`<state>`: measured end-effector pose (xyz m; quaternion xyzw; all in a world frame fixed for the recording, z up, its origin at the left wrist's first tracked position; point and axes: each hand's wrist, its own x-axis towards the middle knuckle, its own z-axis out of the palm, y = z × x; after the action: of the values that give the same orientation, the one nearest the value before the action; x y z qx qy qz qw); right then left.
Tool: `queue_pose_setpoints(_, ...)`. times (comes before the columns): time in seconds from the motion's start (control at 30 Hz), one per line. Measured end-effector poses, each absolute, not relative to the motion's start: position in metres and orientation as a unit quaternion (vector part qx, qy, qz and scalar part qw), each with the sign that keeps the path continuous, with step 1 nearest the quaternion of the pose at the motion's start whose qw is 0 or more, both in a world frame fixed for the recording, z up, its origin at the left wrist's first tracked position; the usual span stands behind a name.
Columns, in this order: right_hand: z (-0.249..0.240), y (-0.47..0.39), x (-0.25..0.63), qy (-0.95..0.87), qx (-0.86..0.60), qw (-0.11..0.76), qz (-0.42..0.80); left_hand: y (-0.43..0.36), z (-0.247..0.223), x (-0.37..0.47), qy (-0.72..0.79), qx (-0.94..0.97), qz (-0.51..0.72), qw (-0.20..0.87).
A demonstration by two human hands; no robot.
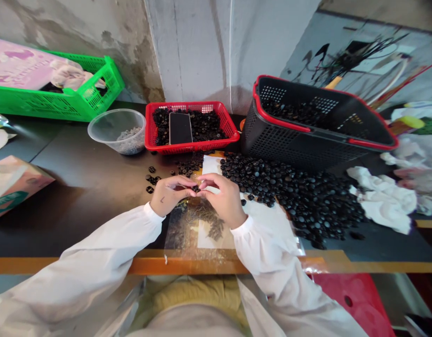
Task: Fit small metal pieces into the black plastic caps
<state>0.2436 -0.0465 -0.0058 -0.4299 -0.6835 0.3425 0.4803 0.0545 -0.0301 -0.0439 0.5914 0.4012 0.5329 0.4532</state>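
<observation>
My left hand (169,194) and my right hand (223,196) meet above the near middle of the table. Between their fingertips is a small black part (195,188), which both hands pinch. Beneath them lie a white sheet (211,234) and a clear plastic sheet strewn with a heap of thin metal pins (211,220). To the right of my right hand spreads a big pile of black round parts (307,196). Several loose black pieces (152,180) rest just beyond my left hand.
A red basket (191,149) holds black parts and a phone (180,128). Beside it stand a clear bowl (116,131) and a tall black basket (282,140). A green crate (43,105), a tissue box (19,185) and crumpled white paper (381,196) lie at the sides.
</observation>
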Motion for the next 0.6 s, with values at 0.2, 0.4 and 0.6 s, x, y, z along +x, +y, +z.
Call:
queue_pose_setpoints(0.2,-0.0084,-0.0427,0.2442,-0.624,-0.416,0.447,0.488,-0.0262,-0.0411,0.0499,0.366,0.653,0.511,0.423)
queue_pose_setpoints(0.4,-0.0069,-0.0444,0.2428,-0.562,-0.416,0.412,0.584,-0.0251,-0.0426,0.046,0.374,0.676,0.488,0.407)
queue_pose_setpoints(0.6,-0.0057,-0.043,0.2444,-0.537,-0.422,0.388,0.619,-0.0257,-0.0416,0.047,0.382,0.683,0.463,0.416)
